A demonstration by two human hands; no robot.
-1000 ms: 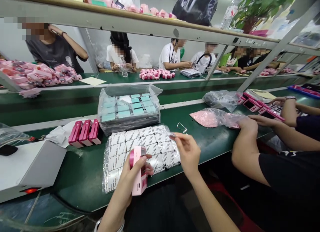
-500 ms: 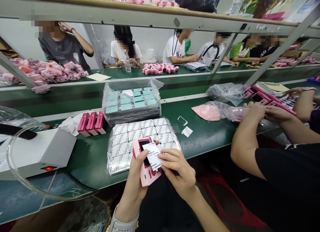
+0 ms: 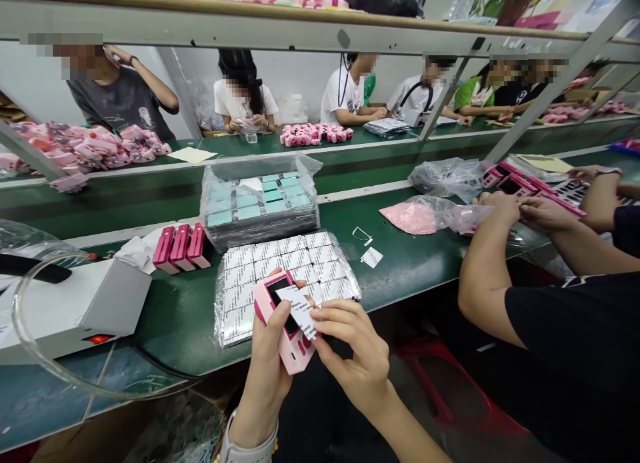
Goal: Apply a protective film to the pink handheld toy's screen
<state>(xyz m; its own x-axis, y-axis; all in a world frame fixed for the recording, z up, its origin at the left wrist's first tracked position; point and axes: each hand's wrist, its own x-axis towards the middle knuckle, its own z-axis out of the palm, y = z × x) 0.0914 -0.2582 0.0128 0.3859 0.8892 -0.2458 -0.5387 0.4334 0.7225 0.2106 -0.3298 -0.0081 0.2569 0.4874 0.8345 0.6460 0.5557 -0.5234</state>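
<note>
Low in the middle of the frame, left hand wrapped shut around a pink device held above the near edge of the green counter, screen side up. Right hand pinched closed on a white label lying across that dark screen. Just behind, a bagged tray of white labels; further up, a bagged stack of blue-green tiles, with three pink blocks to its left.

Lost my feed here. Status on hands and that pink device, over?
Left hand grips pink device, screen up. Right hand presses white label onto screen. Label sheet bag just beyond; nothing blocking.
</note>
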